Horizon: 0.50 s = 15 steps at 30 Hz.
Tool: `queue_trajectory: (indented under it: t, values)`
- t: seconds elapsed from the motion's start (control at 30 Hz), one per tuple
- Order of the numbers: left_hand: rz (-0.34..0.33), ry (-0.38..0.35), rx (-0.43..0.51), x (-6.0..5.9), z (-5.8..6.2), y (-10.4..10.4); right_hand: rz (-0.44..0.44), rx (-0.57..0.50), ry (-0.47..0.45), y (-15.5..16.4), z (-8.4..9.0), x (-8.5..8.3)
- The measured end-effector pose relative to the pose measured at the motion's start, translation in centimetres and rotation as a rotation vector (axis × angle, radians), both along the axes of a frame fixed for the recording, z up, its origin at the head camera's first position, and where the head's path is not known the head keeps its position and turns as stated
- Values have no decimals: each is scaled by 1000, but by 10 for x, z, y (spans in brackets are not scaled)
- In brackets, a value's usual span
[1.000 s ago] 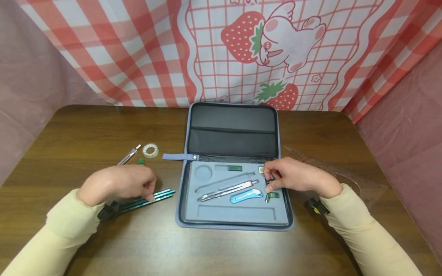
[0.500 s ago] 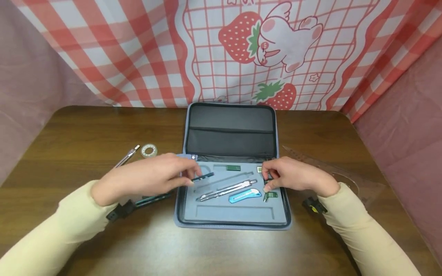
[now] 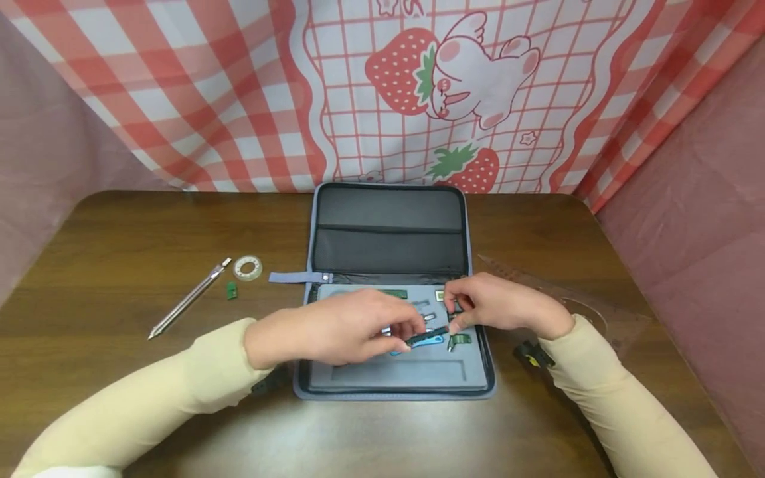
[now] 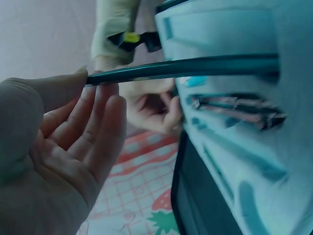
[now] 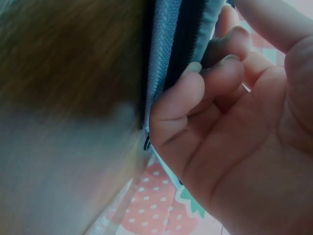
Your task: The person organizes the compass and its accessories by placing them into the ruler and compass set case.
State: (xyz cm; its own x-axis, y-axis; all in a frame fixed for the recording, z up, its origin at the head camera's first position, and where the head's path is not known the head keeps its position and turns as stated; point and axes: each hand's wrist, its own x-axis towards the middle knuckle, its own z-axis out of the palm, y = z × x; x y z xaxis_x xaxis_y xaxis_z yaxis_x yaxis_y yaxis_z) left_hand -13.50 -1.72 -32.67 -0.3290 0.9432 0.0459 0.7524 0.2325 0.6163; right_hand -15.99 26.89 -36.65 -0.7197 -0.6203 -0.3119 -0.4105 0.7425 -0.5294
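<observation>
Brown wood-grain tabletop (image 3: 382,441) spreads nearest. Above the grey foam tray (image 3: 319,378) of an open blue zip case (image 3: 394,396), the left hand (image 3: 358,328) pinches a dark-teal rod (image 3: 427,336). At the case's right edge the right hand (image 3: 508,302) curls its fingers; whether they hold anything, I cannot tell. Farther lies a clear plastic ring (image 3: 238,273), then a red-and-white strawberry-print curtain (image 3: 352,99).

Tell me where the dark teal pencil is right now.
In the head view, the left hand pinches the dark teal pencil over the right half of the open case, above the blue utility knife, its far end close to the right hand.
</observation>
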Motion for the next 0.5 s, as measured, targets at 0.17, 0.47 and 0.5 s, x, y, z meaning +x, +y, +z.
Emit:
queue_trajectory:
  t: [0.17, 0.47, 0.5]
  values:
    - [-12, 121, -148, 6, -13, 8, -9, 1, -12, -1, -1, 0]
    - [-8, 372, -213, 17, -31, 21, -32, 6, -32, -1, 1, 0]
    - [0, 379, -211, 17, -32, 21, -31, 5, -32, -1, 1, 0]
